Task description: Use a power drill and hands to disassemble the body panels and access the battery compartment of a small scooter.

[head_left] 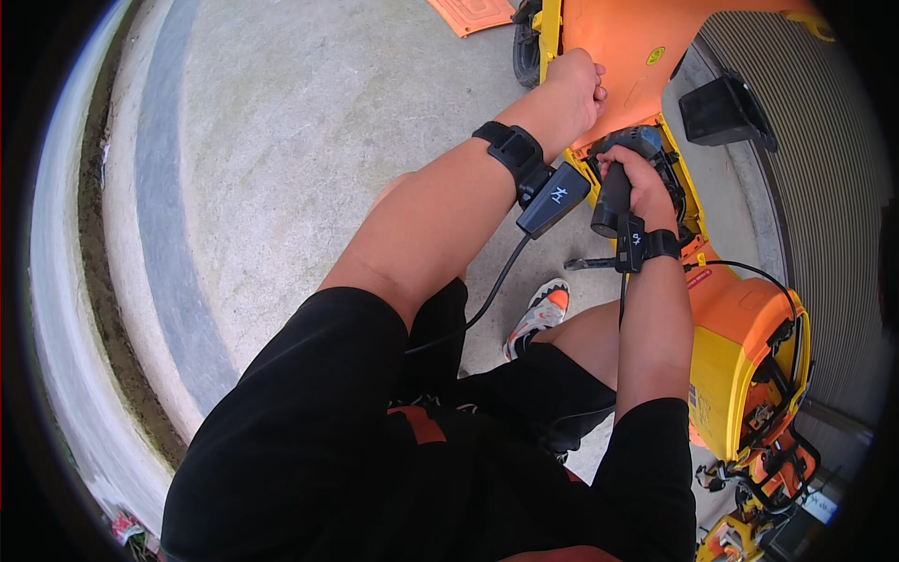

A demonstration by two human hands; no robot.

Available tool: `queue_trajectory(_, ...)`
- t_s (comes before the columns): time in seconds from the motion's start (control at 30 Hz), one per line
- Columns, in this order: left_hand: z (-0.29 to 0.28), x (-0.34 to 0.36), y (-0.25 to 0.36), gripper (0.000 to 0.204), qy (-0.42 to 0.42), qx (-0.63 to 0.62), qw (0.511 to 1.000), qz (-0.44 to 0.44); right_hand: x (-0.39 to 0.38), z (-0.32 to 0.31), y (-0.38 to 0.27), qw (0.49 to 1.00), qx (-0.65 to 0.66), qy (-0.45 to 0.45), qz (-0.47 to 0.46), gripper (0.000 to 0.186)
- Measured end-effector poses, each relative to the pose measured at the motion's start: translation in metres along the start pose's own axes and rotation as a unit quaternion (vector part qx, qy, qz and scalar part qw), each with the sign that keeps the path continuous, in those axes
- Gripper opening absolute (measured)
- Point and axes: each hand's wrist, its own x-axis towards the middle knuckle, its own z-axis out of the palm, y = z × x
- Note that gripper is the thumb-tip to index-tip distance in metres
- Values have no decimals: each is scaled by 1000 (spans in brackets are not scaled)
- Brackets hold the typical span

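Observation:
My left hand is against the orange front panel of a yellow and orange scooter, fingers curled; what they hold, if anything, is hidden. My right hand grips a cordless power tool with a black handle and a blue-and-black head, which sits inside an opened yellow housing on the scooter, just below the panel. Both wrists wear black straps with devices and cables. Lower right, the scooter's orange and yellow rear body shows with dark parts inside.
A detached orange panel lies on the concrete floor. A black open bin-like piece stands beside the scooter, near a corrugated metal wall. More yellow scooter parts crowd the lower right. A dark gutter runs along the left. My shoe is below.

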Motion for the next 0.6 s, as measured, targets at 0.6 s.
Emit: queue_trajectory(0.6, 0, 1, -1, 15, 3, 0, 1000, 2, -4, 3, -4, 1000, -3, 5, 12, 7)
